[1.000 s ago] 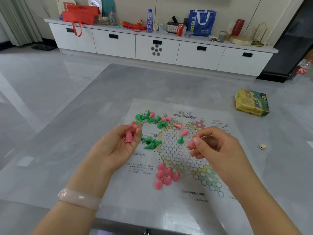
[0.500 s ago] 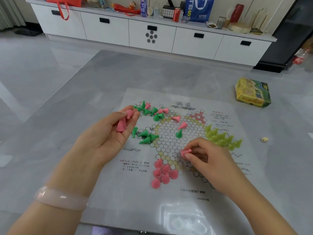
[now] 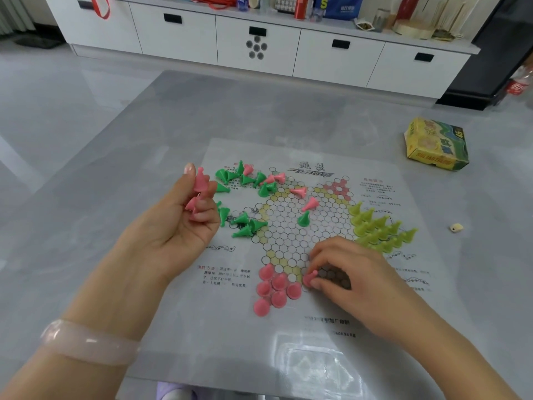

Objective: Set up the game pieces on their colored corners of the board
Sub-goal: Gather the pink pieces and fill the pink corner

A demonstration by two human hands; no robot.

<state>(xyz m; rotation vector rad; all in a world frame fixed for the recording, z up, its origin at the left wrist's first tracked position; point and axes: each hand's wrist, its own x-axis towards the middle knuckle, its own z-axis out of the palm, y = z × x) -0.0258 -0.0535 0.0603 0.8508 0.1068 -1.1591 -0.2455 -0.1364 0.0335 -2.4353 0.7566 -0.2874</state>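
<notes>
**Game pieces: pink corner part-filled, one pink piece at the board under the right hand**

Game board [image 3: 184, 327], a printed sheet with a hexagonal star grid, lies flat on the grey table [image 3: 101, 174]; pink cone pieces [image 3: 274, 287] stand upright in a tight cluster on the near corner of the grid, six countable; yellow-green pieces [image 3: 377, 226] stand grouped on the right corner; green pieces [image 3: 245, 223] lie tipped and scattered over the left part of the sheet, mixed with a few fallen pink ones [image 3: 310, 204] near the top and centre.

Right hand [image 3: 352, 275] is low over the board, fingers curled, thumb and fingertips pinching a single pink piece [image 3: 311, 277] just beside the pink cluster, on its right; whether its base touches the sheet cannot be told.

Left hand [image 3: 176, 226] is raised above the left edge of the sheet, palm up, fingers curled round several spare pink pieces [image 3: 199, 180]; one stands out between thumb and forefinger; a pale pink bangle [image 3: 86, 342] sits on that wrist.

Yellow-green game box [image 3: 435, 145] lies on the table well off to the right; a small cream object [image 3: 456, 227] lies near the sheet's right edge; a white cabinet [image 3: 259, 44] runs along the far wall.
</notes>
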